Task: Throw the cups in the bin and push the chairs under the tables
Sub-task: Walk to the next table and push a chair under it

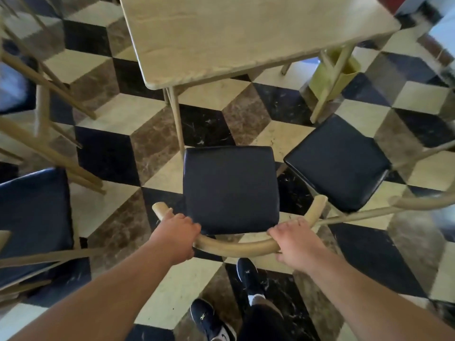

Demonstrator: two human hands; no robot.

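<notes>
Head view: no legible writing anywhere; a small pale mark on the dark shoe [206, 318] is unreadable. The left hand [176, 232] and right hand [296, 242] each wrap their grip around the curved, pale wooden backrest of the chair [231, 188], whose square black padded seat stands just short of the light wood-grain worktop [246, 33]. The floor [152, 139] is glossy cube-pattern tile.
</notes>
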